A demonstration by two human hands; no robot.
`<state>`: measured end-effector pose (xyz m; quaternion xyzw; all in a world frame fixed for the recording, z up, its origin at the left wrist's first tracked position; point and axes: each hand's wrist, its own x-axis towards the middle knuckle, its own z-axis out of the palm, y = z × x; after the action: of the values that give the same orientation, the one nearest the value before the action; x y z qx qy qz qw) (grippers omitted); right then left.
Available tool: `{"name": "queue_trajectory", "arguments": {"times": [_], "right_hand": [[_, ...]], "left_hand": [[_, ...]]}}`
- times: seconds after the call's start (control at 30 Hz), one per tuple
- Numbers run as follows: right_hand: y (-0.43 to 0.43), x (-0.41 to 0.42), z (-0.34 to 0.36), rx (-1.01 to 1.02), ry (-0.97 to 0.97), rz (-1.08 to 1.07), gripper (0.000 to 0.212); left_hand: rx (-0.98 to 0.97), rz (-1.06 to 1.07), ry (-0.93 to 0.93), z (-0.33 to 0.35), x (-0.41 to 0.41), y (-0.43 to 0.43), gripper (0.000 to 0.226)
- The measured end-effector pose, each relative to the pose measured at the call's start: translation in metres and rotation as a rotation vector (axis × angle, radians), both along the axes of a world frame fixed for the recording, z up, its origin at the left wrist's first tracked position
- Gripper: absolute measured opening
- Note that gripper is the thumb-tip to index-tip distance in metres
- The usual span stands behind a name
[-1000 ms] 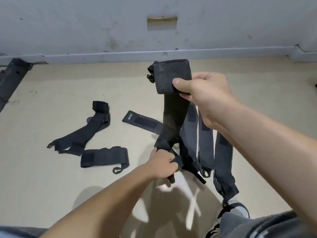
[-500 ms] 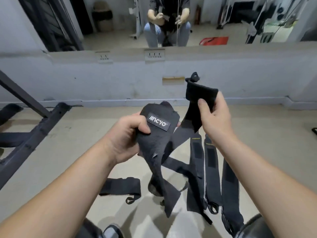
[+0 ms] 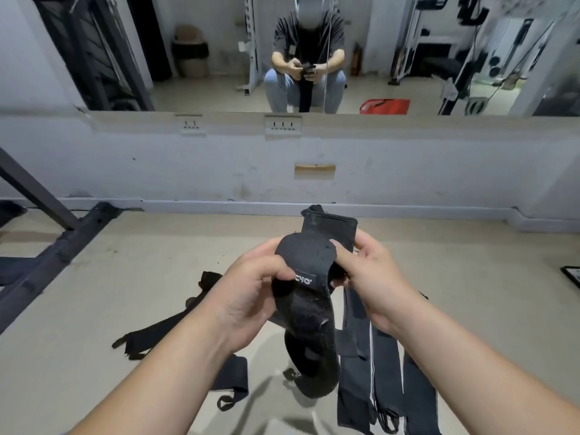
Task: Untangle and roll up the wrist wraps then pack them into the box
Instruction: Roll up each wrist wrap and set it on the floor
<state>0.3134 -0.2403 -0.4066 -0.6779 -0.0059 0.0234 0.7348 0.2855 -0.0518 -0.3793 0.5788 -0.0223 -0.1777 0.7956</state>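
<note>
A black wrist wrap (image 3: 309,312) with a white logo label is held up in front of me. My left hand (image 3: 251,296) grips its folded upper part from the left, thumb near the label. My right hand (image 3: 368,277) pinches the same wrap from the right, its thumb pressing the fold, with the wrap's end sticking up behind. The rest of the wrap hangs down between my forearms. Several more black wraps (image 3: 386,381) lie straightened side by side on the floor below my right forearm. Other loose wraps (image 3: 163,328) lie on the floor at left. No box is visible.
A dark metal rack frame (image 3: 62,243) runs along the floor at the left. A low white wall with sockets (image 3: 284,125) stands ahead, a mirror above it showing a seated person. A dark flat object (image 3: 571,276) sits at the right edge.
My hands have come together on the wrap. The left hand's end has been folded toward the right hand, and the view has tilted up a little further.
</note>
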Motion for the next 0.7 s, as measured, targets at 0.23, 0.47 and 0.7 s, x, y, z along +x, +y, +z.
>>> {"name": "queue_trajectory", "arguments": {"times": [0.23,0.47,0.7], "right_hand": [[0.010,0.005,0.009,0.119,0.001,-0.030,0.017],[0.012,0.005,0.009,0.156,-0.052,0.008,0.020],[0.017,-0.002,0.012,0.134,-0.107,0.037,0.022]], "left_hand": [[0.025,0.080,-0.053,-0.004,0.005,-0.005,0.032],[-0.007,0.157,-0.150,0.003,0.008,0.004,0.027],[-0.013,0.169,-0.201,0.002,0.006,0.002,0.030]]}}
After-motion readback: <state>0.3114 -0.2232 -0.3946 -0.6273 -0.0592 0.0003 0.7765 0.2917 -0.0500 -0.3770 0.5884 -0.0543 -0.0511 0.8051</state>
